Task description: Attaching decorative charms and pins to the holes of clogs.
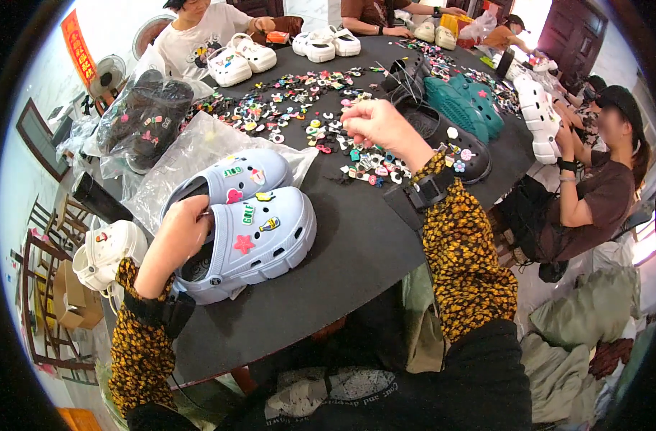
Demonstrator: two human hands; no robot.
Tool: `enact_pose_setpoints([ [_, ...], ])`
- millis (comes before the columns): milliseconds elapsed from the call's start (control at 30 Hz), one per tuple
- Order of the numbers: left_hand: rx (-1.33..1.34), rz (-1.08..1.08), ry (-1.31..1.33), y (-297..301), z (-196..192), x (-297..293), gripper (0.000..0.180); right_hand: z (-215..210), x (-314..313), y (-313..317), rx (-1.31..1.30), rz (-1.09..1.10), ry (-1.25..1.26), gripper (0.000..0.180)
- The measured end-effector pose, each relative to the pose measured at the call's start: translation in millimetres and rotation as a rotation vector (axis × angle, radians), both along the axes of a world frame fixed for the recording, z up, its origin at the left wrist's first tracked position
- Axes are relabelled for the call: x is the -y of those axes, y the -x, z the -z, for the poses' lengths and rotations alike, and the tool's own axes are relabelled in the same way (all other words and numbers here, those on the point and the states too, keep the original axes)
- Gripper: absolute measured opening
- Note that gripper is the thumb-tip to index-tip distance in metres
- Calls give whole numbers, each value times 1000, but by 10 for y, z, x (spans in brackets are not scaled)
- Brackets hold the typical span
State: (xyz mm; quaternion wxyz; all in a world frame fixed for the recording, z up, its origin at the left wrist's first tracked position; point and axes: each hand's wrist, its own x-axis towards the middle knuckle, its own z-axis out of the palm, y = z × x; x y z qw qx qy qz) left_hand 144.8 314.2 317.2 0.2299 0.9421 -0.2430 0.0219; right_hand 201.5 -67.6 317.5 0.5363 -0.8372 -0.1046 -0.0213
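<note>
A pair of light blue clogs sits on the dark table in front of me, the near clog (288, 226) and the far clog (220, 176) side by side. Both carry colourful shoe charms, among them a coral star (244, 244). My left hand (175, 237) grips the near clog at its foot opening, its fingertips hidden inside. Raised over the heap of small shoe charms (374, 172), my right hand (382, 128) has its thumb and fingers drawn together. Whatever is between them is too small to make out. A black clog (473, 164) with flower charms lies right of that hand.
Teal clogs (461, 108) stand behind the black one. A clear plastic bag (202, 147) lies beyond the blue pair; bagged black footwear (142, 122) is at far left. White clogs (116, 248) sit at the left edge. Co-workers around the table handle white clogs (536, 118).
</note>
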Motion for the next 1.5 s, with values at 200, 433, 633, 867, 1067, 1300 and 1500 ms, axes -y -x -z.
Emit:
enact_pose_setpoints([
  [200,230,-47,-19,208,243,51,46,333,154,-164,-154,114,-50,21],
  [433,237,-44,22,259,272,95,47,710,190,-233,142,364,145,18],
  [633,234,-62,114,298,247,15,44,761,138,-228,141,345,360,22],
  [867,199,2,137,249,207,96,24,748,187,-136,177,256,464,17],
  [1067,201,-14,131,259,200,109,21,741,96,-142,235,271,353,13],
  [1300,218,-14,135,250,230,99,17,697,-65,-138,190,229,0,10],
  [1500,227,-17,149,279,184,116,15,722,-92,-120,160,239,-20,10],
])
